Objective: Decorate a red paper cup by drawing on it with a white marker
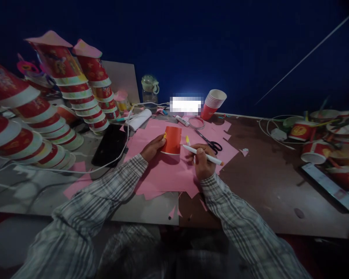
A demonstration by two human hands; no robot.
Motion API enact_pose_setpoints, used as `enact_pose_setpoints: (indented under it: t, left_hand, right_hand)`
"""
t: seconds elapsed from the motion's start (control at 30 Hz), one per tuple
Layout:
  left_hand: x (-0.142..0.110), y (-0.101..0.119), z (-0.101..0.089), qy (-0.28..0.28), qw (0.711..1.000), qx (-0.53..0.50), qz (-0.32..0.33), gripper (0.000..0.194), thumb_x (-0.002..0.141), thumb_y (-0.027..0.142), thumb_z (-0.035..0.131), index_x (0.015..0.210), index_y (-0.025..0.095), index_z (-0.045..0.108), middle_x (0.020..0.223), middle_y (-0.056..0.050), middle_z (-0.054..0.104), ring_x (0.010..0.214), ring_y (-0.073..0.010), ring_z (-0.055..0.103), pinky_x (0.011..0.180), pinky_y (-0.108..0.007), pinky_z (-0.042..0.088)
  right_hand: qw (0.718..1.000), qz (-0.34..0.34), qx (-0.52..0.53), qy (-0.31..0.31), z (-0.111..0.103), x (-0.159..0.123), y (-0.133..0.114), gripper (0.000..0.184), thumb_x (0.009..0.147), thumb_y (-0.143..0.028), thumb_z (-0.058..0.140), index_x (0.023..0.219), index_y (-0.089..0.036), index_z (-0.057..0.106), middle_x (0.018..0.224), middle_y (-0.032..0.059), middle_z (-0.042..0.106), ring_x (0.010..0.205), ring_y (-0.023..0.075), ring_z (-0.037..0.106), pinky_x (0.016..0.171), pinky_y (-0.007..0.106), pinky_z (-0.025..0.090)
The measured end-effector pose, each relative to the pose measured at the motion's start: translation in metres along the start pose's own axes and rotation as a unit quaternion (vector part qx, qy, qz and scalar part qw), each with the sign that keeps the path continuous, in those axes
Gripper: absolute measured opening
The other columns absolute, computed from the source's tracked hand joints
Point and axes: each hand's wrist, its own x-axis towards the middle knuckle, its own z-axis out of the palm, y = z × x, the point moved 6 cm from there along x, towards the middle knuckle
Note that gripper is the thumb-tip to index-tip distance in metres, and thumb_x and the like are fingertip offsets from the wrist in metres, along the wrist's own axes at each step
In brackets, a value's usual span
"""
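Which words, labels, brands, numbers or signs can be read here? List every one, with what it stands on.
None can be read.
Red cup in the left hand: yellow marking by the fingertips, too small and partly cut off.
White tube: dark print, too small.
Cup with a yellow emblem: too blurred.
Phone with the lit screen: too blurred.
Stacked cups on the left: printed patterns, no legible text.

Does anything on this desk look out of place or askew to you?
Little stands out: loose pink scraps lie near the front edge of the desk, apart from the pink paper. The cup stack behind seems to lean, though lens distortion may explain that. I see no spill.
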Motion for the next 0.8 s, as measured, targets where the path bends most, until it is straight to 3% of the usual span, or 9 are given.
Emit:
enact_pose_setpoints:
  t: [0.23, 0.37, 0.57, 0.8]
  left_hand:
    - [-0.001, 0.001, 0.005, -0.003, 1.000, -0.012, -0.010, 0.055, 0.074, 0.046, 0.079, 0.117, 0.013, 0.068, 0.118, -0.013, 0.074, 0.116, -0.0299, 0.067, 0.106, -0.044, 0.049]
    - [0.001, 0.000, 0.002, 0.000, 1.000, -0.010, -0.002, 0.053, 0.075, 0.044, 0.079, 0.117, 0.014, 0.069, 0.117, -0.012, 0.074, 0.117, -0.0290, 0.067, 0.108, -0.044, 0.047]
    - [0.001, 0.000, 0.003, -0.006, 1.000, -0.007, -0.002, 0.053, 0.074, 0.046, 0.079, 0.117, 0.015, 0.070, 0.123, -0.012, 0.072, 0.124, -0.0301, 0.063, 0.111, -0.043, 0.045]
    - [-0.002, 0.006, 0.011, 0.007, 1.000, -0.026, -0.003, 0.053, 0.075, 0.045, 0.078, 0.115, 0.012, 0.068, 0.120, -0.014, 0.073, 0.123, -0.0303, 0.064, 0.110, -0.044, 0.047]
  right_hand:
    - [0.993, -0.012, -0.041, -0.111, 0.009, -0.008, 0.005, 0.037, 0.093, -0.054, 0.058, 0.091, -0.019, 0.072, 0.068, 0.0023, 0.068, 0.052, 0.0133, 0.057, 0.048, 0.028, 0.048]
    - [0.994, -0.001, -0.052, -0.095, 0.009, -0.006, 0.006, 0.038, 0.093, -0.055, 0.058, 0.090, -0.019, 0.070, 0.061, -0.0005, 0.063, 0.049, 0.0123, 0.055, 0.046, 0.026, 0.045]
    - [1.000, -0.002, 0.008, 0.007, 0.000, -0.001, 0.002, 0.039, 0.092, -0.058, 0.058, 0.091, -0.020, 0.065, 0.066, -0.0013, 0.064, 0.047, 0.0094, 0.054, 0.041, 0.022, 0.042]
    - [0.996, 0.001, -0.008, -0.084, 0.009, -0.006, 0.002, 0.040, 0.093, -0.057, 0.058, 0.089, -0.019, 0.070, 0.064, 0.0006, 0.065, 0.049, 0.0117, 0.056, 0.046, 0.026, 0.046]
